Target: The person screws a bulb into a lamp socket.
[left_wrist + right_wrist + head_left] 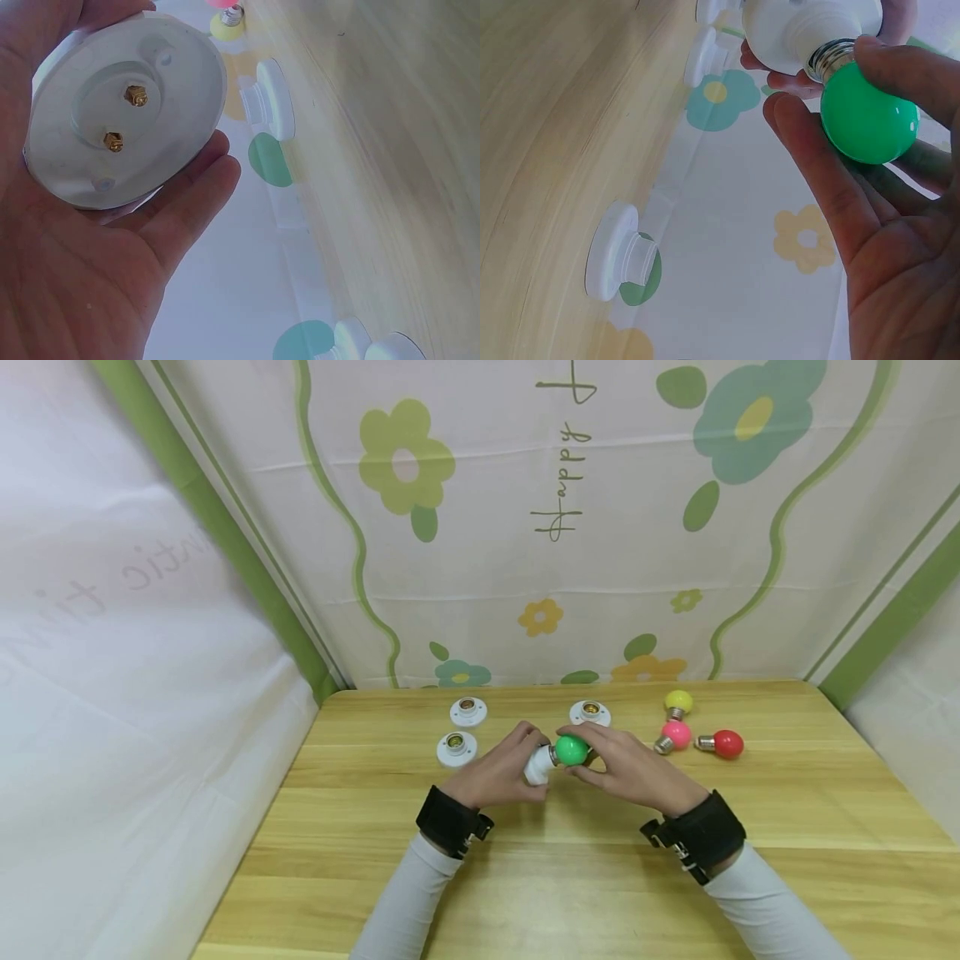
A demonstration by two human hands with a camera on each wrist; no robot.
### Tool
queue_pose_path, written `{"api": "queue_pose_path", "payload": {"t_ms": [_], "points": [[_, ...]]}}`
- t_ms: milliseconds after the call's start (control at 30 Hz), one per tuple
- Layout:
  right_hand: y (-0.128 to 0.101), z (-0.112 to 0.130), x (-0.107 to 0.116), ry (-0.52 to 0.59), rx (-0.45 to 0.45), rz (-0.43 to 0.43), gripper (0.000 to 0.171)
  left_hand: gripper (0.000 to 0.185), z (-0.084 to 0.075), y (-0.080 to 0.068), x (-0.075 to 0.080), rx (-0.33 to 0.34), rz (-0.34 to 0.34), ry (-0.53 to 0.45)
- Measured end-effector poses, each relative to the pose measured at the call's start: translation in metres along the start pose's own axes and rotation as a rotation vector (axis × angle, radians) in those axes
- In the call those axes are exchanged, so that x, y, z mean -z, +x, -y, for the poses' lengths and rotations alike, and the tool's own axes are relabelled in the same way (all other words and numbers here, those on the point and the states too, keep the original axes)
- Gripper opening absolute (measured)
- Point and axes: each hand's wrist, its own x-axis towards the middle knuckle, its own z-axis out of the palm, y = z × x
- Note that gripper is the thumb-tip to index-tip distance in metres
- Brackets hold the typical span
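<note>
My left hand point(497, 774) grips a white round lamp holder point(537, 766) by its rim, tipped on its side above the table. The left wrist view shows its flat back point(176, 105) with two brass screws point(136, 95). My right hand point(637, 770) holds a green light bulb point(572, 750) between thumb and fingers. In the right wrist view, the bulb's silver screw base point(830, 58) is at the holder's mouth, with some thread showing outside it. The far end of the thread is hidden by the holder's collar.
Two white lamp holders point(468, 712) point(457, 749) stand on the wooden table point(555, 893) at left, and another holder point(590, 713) stands behind my right hand. Yellow point(678, 702), pink point(677, 735) and red point(728, 744) bulbs lie to the right. A printed curtain point(480, 568) borders the back edge.
</note>
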Motion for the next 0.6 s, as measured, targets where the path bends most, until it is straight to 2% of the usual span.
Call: {"api": "queue_pose_path", "payload": {"t_ms": [600], "points": [[-0.0002, -0.0001, 0.0012, 0.002, -0.104, 0.053, 0.053, 0.051, -0.0010, -0.0009, 0.0007, -0.016, -0.002, 0.027]]}}
